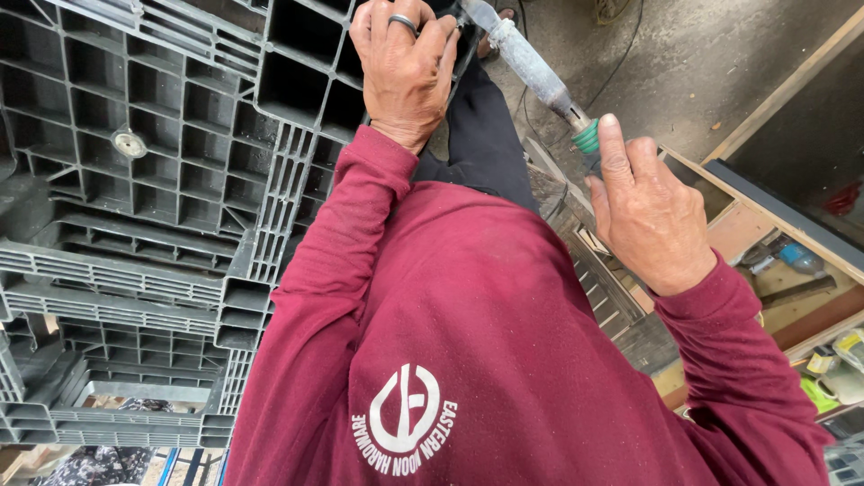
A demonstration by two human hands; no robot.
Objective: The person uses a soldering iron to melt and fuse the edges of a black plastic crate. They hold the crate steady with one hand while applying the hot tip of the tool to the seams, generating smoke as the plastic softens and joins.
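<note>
Two hands (407,67), one grey tool (531,63), one grey plastic pallet (135,180).

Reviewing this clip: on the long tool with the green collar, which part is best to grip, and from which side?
Probably the thick grey shaft of the tool, above the green collar. It is long, roughly round and bare there, slanting up and away from the right hand, which holds the lower end. Coming from its right, floor side seems best, since the left hand and grey plastic pallet crowd the other side.

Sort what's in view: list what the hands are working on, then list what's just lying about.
In hand:
left hand on the grey plastic pallet
right hand holding the grey tool with green collar

Lying about:
wooden frame
bottle and clutter on the shelf
cable on the floor
</note>
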